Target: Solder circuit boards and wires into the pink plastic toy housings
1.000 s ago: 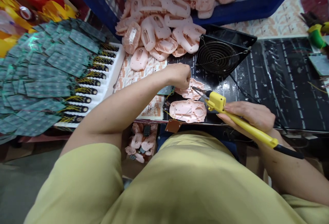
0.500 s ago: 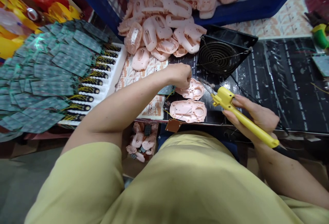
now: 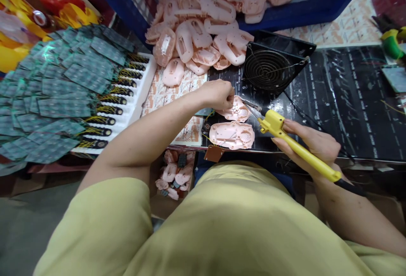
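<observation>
My right hand [image 3: 314,143] is wrapped around a yellow soldering iron [image 3: 290,138] with a black cord. Its thin metal tip reaches the inside of the upper pink plastic shell [image 3: 240,110]. Over the left part of that same shell is my left hand [image 3: 222,93], its fingers curled closed; whatever they pinch is hidden. Just below lies a second pink shell half [image 3: 231,135], inner side up, with thin wires across it. A small round black part [image 3: 207,127] with yellow wires sits at its left end. A brown board [image 3: 214,153] sticks out over the bench edge.
A black fan [image 3: 268,69] stands behind the shells. Pink shells [image 3: 198,35] pile up in front of and inside a blue crate [image 3: 304,18]. To the left, green circuit boards [image 3: 63,94] lie heaped by a white foam tray [image 3: 142,86]. Pliers [image 3: 391,41] lie far right.
The soldering iron and my right hand have shifted slightly left, bringing the tip further over the upper shell. My left hand stays closed in nearly the same place.
</observation>
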Available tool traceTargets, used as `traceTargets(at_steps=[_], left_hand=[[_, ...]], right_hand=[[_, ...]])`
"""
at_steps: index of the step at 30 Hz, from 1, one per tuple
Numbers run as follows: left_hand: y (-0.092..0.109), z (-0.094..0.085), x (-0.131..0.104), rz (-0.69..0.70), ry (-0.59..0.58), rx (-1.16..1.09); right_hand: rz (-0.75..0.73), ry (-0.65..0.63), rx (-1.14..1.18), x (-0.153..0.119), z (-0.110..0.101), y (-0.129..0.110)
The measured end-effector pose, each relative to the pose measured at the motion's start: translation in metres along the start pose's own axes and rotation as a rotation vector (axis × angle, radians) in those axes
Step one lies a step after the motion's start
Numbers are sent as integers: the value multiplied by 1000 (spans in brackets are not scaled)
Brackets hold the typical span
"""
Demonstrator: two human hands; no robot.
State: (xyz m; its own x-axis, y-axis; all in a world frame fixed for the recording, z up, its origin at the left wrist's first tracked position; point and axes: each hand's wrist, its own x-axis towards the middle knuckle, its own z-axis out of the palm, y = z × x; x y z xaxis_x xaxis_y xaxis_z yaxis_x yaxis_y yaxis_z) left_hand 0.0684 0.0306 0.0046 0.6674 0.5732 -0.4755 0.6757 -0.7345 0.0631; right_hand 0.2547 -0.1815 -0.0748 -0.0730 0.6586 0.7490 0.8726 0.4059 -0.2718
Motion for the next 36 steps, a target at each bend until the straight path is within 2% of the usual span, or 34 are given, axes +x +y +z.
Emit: traceTargets(at_steps=[10,16,20,22,26,36], left_hand=[[-8,13,-7,21,106,-121],[-9,15,-5,19,107,-153],[-8,15,-4,11,107,-129],[-7,14,-3,11,99,-114],[-6,13,-4,12,97,-108],[-4,10,-5,-1,78,-100]], right_hand=[[-106,-85,66,14,0,0],[-171,-155,156,23,-1,9],[-157,-214,217,27,-6,15],[-139,-187,173,25,-12,17],[-55,-31,-7,19,-18,18],[-68,120,-62,9,3,15]])
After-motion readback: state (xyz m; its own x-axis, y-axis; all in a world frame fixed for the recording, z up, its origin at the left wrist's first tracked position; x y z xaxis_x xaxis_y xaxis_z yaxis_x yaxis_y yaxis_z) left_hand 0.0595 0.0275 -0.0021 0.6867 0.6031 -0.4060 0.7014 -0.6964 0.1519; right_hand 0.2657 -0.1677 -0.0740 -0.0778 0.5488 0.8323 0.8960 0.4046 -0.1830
